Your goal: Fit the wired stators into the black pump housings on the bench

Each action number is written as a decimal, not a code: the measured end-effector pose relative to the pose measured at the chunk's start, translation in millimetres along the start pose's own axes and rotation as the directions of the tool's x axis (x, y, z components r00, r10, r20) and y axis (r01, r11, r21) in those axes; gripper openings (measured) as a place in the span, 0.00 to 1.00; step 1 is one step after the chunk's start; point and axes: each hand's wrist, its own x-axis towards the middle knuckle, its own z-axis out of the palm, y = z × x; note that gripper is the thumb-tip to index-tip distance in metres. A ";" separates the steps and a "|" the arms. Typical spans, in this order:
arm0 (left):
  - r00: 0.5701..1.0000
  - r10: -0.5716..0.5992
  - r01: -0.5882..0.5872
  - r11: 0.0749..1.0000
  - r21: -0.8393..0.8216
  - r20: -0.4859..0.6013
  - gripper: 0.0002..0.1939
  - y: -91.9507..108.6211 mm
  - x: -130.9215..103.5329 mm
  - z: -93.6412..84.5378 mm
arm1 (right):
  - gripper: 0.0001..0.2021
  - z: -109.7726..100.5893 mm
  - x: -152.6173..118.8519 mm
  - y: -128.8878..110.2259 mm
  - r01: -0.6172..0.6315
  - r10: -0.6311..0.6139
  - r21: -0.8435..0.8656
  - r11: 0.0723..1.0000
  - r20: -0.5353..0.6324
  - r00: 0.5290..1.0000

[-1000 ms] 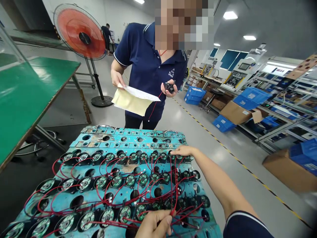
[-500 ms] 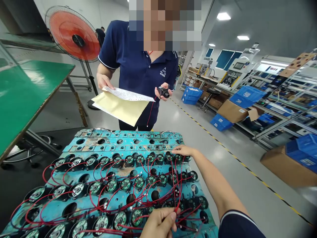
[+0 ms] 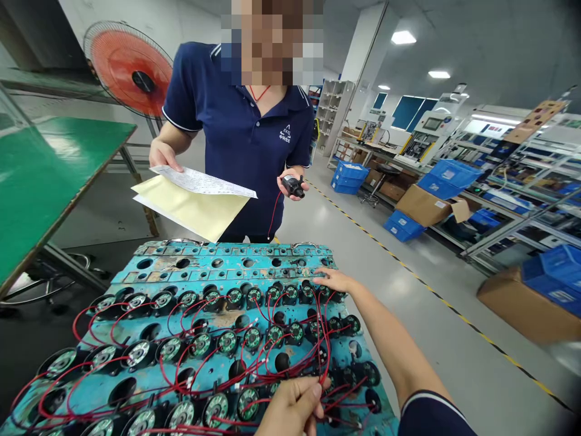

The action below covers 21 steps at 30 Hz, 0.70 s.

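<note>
Rows of round black parts with green and silver faces (image 3: pixel 216 410) sit in a worn blue board (image 3: pixel 218 270), with red wires (image 3: pixel 149 396) strung across them. At the bottom middle, my left hand (image 3: pixel 297 404) pinches red wires between thumb and fingers. My right hand (image 3: pixel 333 280) reaches to the board's far right corner, fingers stretched out over the end of the back row of parts. Its fingertips rest at or just above the board, and nothing shows in its grasp.
Across the board stands a person in a navy shirt (image 3: pixel 245 145), holding papers (image 3: pixel 195 203) and a black part with a red wire (image 3: pixel 293 186). A green table (image 3: pixel 68 157) and orange fan (image 3: pixel 127 72) are left; blue bins (image 3: pixel 403 224) and cartons (image 3: pixel 521 303) stand right.
The person across the board, with papers and black part, appears shifted to the left, and the view has moved slightly. My hands keep nearly the same places, the left still pinching the wires.
</note>
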 end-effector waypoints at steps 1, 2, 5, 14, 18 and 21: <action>1.000 -0.003 0.003 1.000 -0.010 -0.011 0.38 -0.3 -0.2 -0.1 | 0.30 1.8 -1.7 -1.9 0.001 -0.001 0.001 1.000 -0.034 0.999; 1.000 -0.004 0.004 1.000 -0.018 -0.024 0.39 -1.0 -0.2 -0.2 | 0.29 2.4 -4.4 -4.3 0.001 -0.001 0.005 1.000 -0.077 0.997; 0.999 -0.008 0.007 1.000 -0.006 -0.039 0.40 -3.2 1.7 -1.3 | 0.28 -3.7 -23.4 -11.9 -0.016 0.027 0.045 0.999 -0.254 0.967; 0.999 0.016 -0.029 0.941 0.337 0.042 0.31 43.8 -3.8 10.9 | 0.34 13.9 -127.3 -31.6 -0.181 0.186 0.390 0.903 0.024 0.982; 0.978 0.170 -0.190 0.504 0.842 0.118 0.20 86.3 1.8 -1.5 | 0.35 21.9 -123.5 -30.0 -0.175 0.210 0.551 0.816 -0.001 0.978; 0.945 0.294 -0.138 -0.038 0.990 0.143 0.19 111.1 19.8 -26.0 | 0.36 17.5 -115.4 -24.3 -0.135 0.216 0.585 0.800 -0.070 0.974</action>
